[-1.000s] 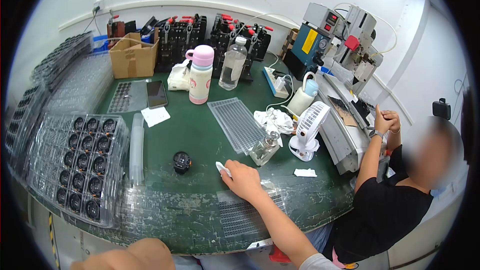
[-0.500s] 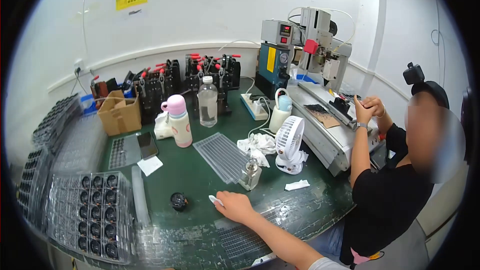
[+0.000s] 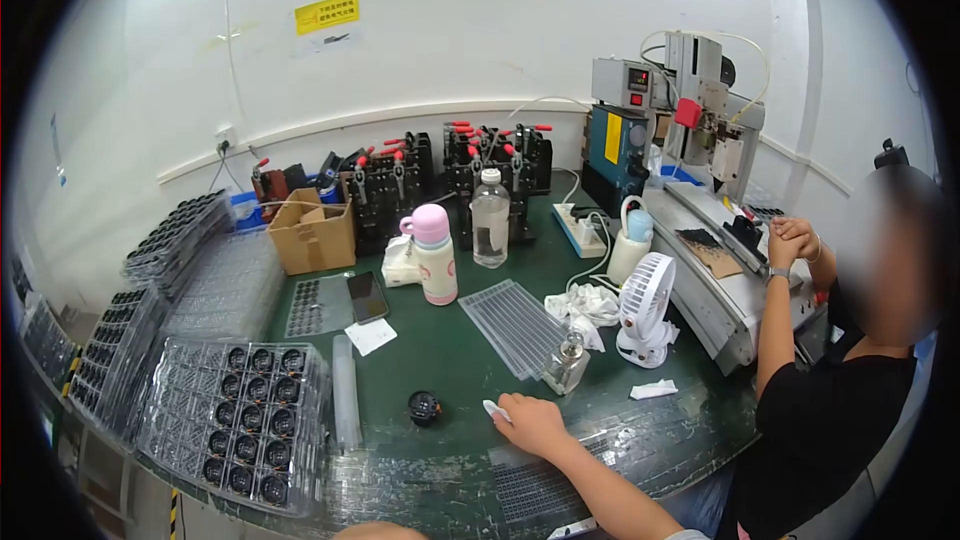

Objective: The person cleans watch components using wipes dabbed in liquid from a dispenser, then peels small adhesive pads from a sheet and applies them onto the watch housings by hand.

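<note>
My right hand [image 3: 533, 426] rests low over the green table, its fingers closed on a small white wipe [image 3: 496, 411] that sticks out past the fingertips. A round black part [image 3: 424, 408] with orange bits sits to the left of that hand, apart from it. Just beyond it stands a small glass bottle [image 3: 567, 364], next to a grey slotted sheet [image 3: 512, 328]. A perforated sheet [image 3: 540, 490] lies partly under my right forearm. Of my left hand [image 3: 380, 532], only a rounded patch of skin shows at the bottom edge; its fingers are hidden.
A clear tray [image 3: 180, 410] with round black parts stands at left, near stacked trays [image 3: 220, 285]. Behind are a cardboard box [image 3: 313, 240], pink-topped flask [image 3: 437, 265], water bottle [image 3: 491, 215] and black clamp fixtures. A white fan [image 3: 645, 305] and a co-worker at a machine [image 3: 705, 270] are at right.
My view has turned left, so everything sits further right in the picture. A patch of skin has appeared at the bottom edge. My right hand still holds the wipe.
</note>
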`<state>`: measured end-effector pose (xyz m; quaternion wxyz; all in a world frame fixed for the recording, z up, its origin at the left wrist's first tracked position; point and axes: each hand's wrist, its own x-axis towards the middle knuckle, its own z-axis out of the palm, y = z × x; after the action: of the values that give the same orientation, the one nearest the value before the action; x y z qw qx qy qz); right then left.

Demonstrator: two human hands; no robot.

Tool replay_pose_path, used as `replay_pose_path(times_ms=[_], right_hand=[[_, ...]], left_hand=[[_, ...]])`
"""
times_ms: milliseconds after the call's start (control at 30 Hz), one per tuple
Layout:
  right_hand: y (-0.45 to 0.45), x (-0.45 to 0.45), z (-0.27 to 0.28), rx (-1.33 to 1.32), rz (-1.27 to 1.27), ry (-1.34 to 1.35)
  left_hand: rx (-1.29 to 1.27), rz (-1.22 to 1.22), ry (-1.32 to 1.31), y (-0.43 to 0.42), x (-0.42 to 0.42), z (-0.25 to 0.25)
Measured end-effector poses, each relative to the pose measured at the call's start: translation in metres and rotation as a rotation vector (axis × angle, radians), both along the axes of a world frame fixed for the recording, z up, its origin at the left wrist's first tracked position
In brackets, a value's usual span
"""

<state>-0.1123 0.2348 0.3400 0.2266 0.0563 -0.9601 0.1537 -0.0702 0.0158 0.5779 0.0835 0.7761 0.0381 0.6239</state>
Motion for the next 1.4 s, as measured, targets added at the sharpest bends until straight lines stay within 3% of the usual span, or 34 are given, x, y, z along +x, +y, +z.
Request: replay_pose_path(times_ms=[167,233,300,367,400,433,533,600,733,800,1033,1200,1333,1400], right_hand=[[0.001,-0.001,0.003,0.011,0.0,-0.038],[-0.001,0.001,0.004,0.043,-0.001,-0.037],[-0.002,0.0,0.002,0.001,-0.005,-0.027],[-0.001,-0.001,0.001,0.038,-0.013,-0.054],[-0.001,-0.001,0.002,0.039,-0.011,-0.062],[-0.002,0.0,0.005,0.039,-0.019,-0.085],[-0.002,-0.002,0.006,0.021,-0.014,-0.107],[-0.003,-0.001,0.006,0.02,-0.025,-0.122],[-0.002,-0.002,0.007,0.008,-0.015,-0.123],[-0.003,-0.001,0.008,0.021,-0.03,-0.152],[-0.004,0.001,0.009,0.017,-0.024,-0.134],[-0.003,0.001,0.007,0.025,-0.016,-0.113],[-0.003,0.001,0.006,0.025,-0.014,-0.102],[-0.002,0.0,0.006,0.028,-0.013,-0.102]], left_hand=[[-0.091,0.035,0.11,0.017,-0.016,-0.009],[-0.339,-0.233,-0.412,0.023,-0.005,-0.023],[-0.523,-0.102,-0.769,0.028,0.014,-0.022],[-0.8,-0.037,-0.957,0.022,0.036,-0.004],[-0.925,-0.188,-0.727,0.021,0.019,-0.009],[-1.023,-0.352,-0.691,0.021,0.019,-0.017],[-0.805,-0.567,-0.572,0.038,0.017,-0.028],[-0.832,-0.305,-0.09,0.042,0.006,-0.026],[-0.797,-0.336,-0.182,0.047,0.013,-0.034],[-0.572,-0.516,-0.465,0.052,0.021,-0.036],[-0.585,-0.532,-0.44,0.054,0.024,-0.04],[-0.733,-0.683,-0.481,0.049,0.026,-0.045],[-0.969,-0.541,-0.39,0.037,0.024,-0.031],[-0.76,-0.688,-0.703,0.036,0.037,-0.032]])
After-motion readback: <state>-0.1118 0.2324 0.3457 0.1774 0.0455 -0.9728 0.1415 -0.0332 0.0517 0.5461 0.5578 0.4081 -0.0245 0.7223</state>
